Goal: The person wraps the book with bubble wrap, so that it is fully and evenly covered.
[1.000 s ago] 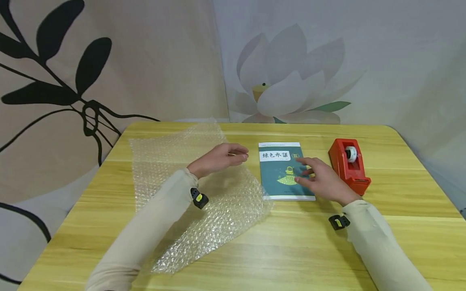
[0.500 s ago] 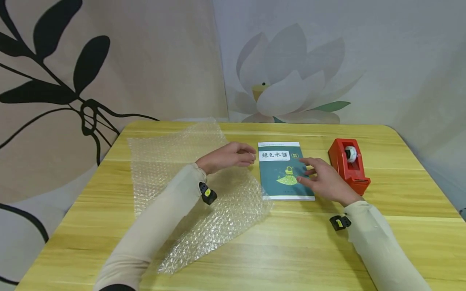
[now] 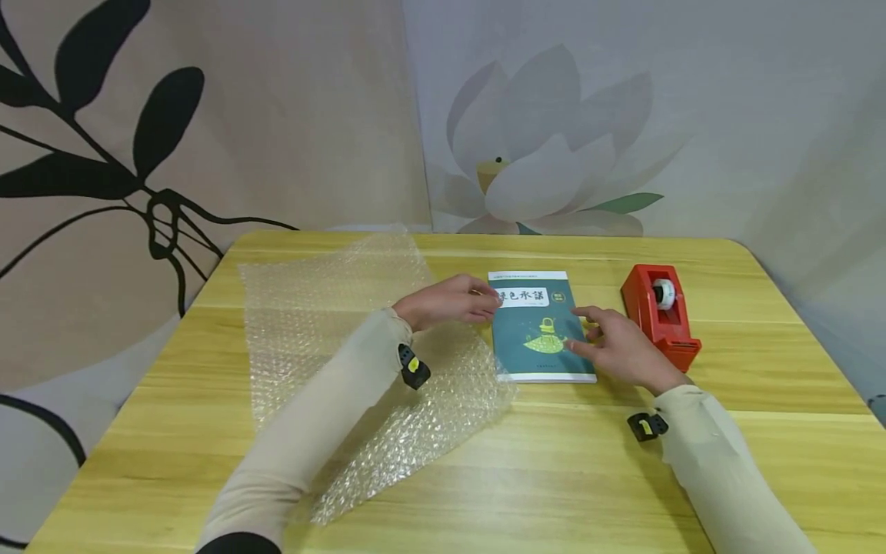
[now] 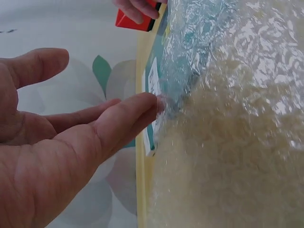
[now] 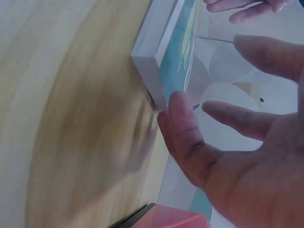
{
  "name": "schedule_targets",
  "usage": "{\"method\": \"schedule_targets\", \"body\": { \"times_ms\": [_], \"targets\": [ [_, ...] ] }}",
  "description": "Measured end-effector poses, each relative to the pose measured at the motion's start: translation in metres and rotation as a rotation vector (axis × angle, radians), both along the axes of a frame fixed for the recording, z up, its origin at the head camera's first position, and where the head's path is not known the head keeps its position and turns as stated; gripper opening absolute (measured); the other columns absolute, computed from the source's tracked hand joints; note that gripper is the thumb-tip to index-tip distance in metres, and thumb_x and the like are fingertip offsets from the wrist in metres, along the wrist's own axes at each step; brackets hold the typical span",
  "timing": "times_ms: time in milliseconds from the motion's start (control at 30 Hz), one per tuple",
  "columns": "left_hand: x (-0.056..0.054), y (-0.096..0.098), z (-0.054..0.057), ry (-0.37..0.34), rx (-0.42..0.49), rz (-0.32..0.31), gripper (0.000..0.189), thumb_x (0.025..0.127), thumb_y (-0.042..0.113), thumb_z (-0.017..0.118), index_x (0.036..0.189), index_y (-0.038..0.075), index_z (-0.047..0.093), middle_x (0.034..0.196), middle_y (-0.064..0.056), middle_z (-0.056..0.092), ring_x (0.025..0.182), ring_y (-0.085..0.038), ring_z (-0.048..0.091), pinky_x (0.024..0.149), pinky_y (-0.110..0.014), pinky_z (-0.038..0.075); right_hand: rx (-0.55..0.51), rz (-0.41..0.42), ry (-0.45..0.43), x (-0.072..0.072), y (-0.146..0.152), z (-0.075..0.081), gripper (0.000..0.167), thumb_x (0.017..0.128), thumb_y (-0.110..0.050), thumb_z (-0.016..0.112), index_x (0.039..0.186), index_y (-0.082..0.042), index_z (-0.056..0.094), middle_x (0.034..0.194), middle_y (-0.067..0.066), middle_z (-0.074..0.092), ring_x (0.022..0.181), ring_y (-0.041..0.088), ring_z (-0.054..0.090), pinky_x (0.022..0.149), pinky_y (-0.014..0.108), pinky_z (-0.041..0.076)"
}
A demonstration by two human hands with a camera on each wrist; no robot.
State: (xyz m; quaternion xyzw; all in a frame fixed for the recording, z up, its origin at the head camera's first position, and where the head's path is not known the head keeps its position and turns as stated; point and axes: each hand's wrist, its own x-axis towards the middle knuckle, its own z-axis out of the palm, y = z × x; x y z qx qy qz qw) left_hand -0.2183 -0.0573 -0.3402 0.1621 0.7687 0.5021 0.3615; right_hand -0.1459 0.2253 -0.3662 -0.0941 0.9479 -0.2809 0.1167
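Observation:
A teal book (image 3: 533, 331) with a white title label lies flat on the wooden table. My left hand (image 3: 453, 300) is at the book's left edge, fingers loosely bent and holding nothing; in the left wrist view its fingertips (image 4: 151, 102) come close to the book's edge and the bubble wrap. At the book's right side is my right hand (image 3: 616, 346), thumb and fingers apart, grasping nothing. The right wrist view shows its fingers (image 5: 183, 123) near a corner of the thick book (image 5: 166, 52). Whether they touch it I cannot tell. A sheet of bubble wrap (image 3: 429, 415) spreads under my left arm, one corner meeting the book.
To the right of the book stands a red tape dispenser (image 3: 661, 315) with a roll of tape, just behind my right hand. The wooden table (image 3: 588, 477) reaches back to a curtain (image 3: 318, 115) printed with leaves and a flower.
My left hand has moved rightward from above the bubble wrap to the book's left edge. The bubble wrap's near corner has shifted slightly right. My right hand has hardly moved.

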Motion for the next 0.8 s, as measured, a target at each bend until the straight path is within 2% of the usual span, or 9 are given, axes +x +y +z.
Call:
{"method": "schedule_targets", "body": {
  "times_ms": [133, 233, 400, 533, 667, 800],
  "targets": [
    [0.000, 0.005, -0.001, 0.019, -0.030, 0.006, 0.050, 0.107, 0.025, 0.049, 0.147, -0.004, 0.043, 0.152, -0.018, 0.049, 0.135, -0.031, 0.057, 0.112, -0.039, 0.047, 0.002, 0.008, -0.014, -0.001, 0.002, -0.002, 0.063, 0.094, -0.029, 0.069, 0.145, 0.002, 0.047, 0.102, 0.015, 0.062, 0.091, 0.024, 0.055, 0.071, 0.030, 0.048],
    [0.000, 0.007, -0.002, 0.043, -0.033, -0.017, 0.046, 0.107, 0.023, 0.047, 0.143, -0.006, 0.048, 0.153, -0.019, 0.048, 0.132, -0.030, 0.059, 0.112, -0.041, 0.047, -0.009, 0.015, -0.008, -0.001, 0.004, -0.005, 0.062, 0.094, -0.028, 0.070, 0.144, 0.002, 0.048, 0.098, 0.013, 0.060, 0.089, 0.022, 0.053, 0.069, 0.028, 0.045],
    [0.000, 0.009, -0.002, 0.051, -0.049, -0.012, 0.045, 0.107, 0.021, 0.046, 0.141, -0.007, 0.051, 0.154, -0.018, 0.046, 0.132, -0.030, 0.059, 0.112, -0.041, 0.048, -0.017, 0.016, -0.004, 0.000, 0.004, -0.005, 0.060, 0.094, -0.026, 0.070, 0.142, 0.003, 0.050, 0.095, 0.011, 0.059, 0.088, 0.022, 0.053, 0.068, 0.028, 0.044],
    [-0.001, 0.012, -0.003, 0.046, -0.071, 0.002, 0.041, 0.107, 0.020, 0.047, 0.134, -0.009, 0.056, 0.149, -0.020, 0.049, 0.125, -0.026, 0.061, 0.111, -0.039, 0.049, -0.027, 0.013, -0.018, 0.000, 0.004, -0.005, 0.058, 0.094, -0.024, 0.070, 0.141, 0.004, 0.050, 0.100, 0.012, 0.061, 0.091, 0.023, 0.055, 0.073, 0.028, 0.047],
    [-0.002, 0.016, -0.004, 0.027, -0.084, 0.015, 0.042, 0.106, 0.020, 0.047, 0.136, -0.009, 0.055, 0.156, -0.018, 0.043, 0.137, -0.029, 0.054, 0.111, -0.039, 0.048, -0.031, 0.003, -0.034, 0.001, 0.003, -0.007, 0.059, 0.094, -0.025, 0.070, 0.141, 0.003, 0.050, 0.108, 0.015, 0.062, 0.097, 0.025, 0.056, 0.078, 0.028, 0.049],
    [-0.001, 0.021, -0.005, 0.001, -0.086, 0.040, 0.046, 0.107, 0.021, 0.047, 0.142, -0.008, 0.049, 0.159, -0.018, 0.040, 0.139, -0.031, 0.053, 0.112, -0.039, 0.047, -0.028, -0.010, -0.034, 0.000, 0.002, -0.007, 0.059, 0.093, -0.026, 0.071, 0.141, 0.002, 0.051, 0.105, 0.014, 0.061, 0.095, 0.025, 0.054, 0.074, 0.028, 0.047]
  ]
}}
